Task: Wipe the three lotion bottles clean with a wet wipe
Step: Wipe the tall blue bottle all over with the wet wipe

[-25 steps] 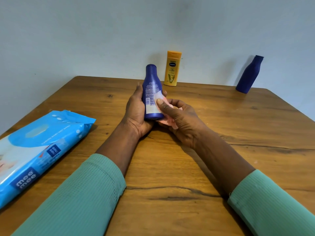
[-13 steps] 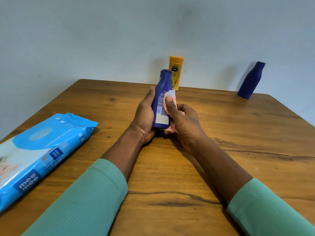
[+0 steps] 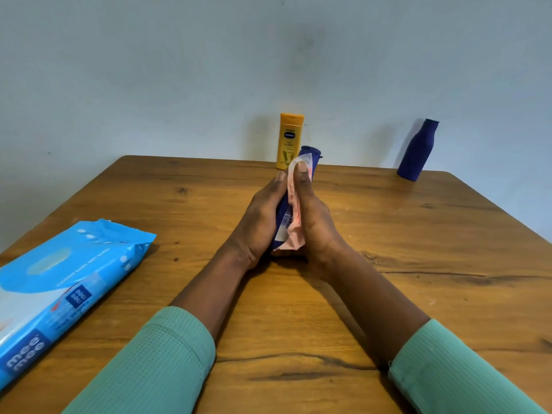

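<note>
A dark blue lotion bottle point(image 3: 283, 218) with a white back label is held at the table's middle, mostly hidden between my hands. My left hand point(image 3: 259, 222) grips it from the left side. My right hand point(image 3: 313, 213) holds a pale pink wet wipe point(image 3: 294, 234) against the bottle's right side, thumb up near the blue cap. A yellow lotion bottle point(image 3: 290, 141) stands upright at the far edge by the wall. Another dark blue bottle point(image 3: 417, 150) stands at the far right, leaning in the wide-angle view.
A blue pack of wet wipes point(image 3: 59, 282) lies on the left of the wooden table point(image 3: 418, 234). A pale wall rises right behind the table's far edge. Green sleeves cover both forearms near the front.
The bottle has turned so its label faces sideways and less of it shows. My right hand with the wipe slid up along the bottle toward the cap.
</note>
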Action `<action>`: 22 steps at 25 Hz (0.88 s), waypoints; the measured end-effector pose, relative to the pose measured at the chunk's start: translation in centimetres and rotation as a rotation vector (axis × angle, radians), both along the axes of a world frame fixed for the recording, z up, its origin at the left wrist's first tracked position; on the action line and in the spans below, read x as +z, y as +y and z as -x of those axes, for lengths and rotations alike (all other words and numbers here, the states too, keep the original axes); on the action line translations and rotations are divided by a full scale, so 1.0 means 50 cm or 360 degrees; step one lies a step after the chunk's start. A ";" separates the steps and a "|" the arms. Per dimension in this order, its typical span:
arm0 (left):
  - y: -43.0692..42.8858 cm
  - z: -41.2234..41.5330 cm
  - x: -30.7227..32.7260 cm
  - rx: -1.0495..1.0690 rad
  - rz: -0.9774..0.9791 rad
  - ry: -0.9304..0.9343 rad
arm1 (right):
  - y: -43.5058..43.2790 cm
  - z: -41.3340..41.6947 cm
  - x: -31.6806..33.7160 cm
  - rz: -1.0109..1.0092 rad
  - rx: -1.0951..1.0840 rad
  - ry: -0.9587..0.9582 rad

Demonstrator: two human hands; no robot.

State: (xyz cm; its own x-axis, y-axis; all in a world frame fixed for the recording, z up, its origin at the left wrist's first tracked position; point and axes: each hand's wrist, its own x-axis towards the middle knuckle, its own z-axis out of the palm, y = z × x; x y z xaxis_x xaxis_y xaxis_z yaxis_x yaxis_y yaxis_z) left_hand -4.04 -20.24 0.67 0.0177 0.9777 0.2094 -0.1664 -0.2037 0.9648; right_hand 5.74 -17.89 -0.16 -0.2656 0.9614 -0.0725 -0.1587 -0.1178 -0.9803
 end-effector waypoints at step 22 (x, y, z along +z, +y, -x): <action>-0.003 -0.001 -0.009 -0.0106 0.0113 0.0035 | 0.014 -0.027 -0.031 -0.0560 -0.0524 -0.0073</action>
State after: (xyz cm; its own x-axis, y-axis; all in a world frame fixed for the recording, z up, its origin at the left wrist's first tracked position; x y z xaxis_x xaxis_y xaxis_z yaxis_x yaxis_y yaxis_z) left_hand -3.98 -20.40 0.21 0.0868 0.9865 0.1385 -0.1561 -0.1239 0.9799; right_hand 7.07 -17.20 -1.69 0.0529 0.9621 0.2675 -0.0873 0.2713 -0.9585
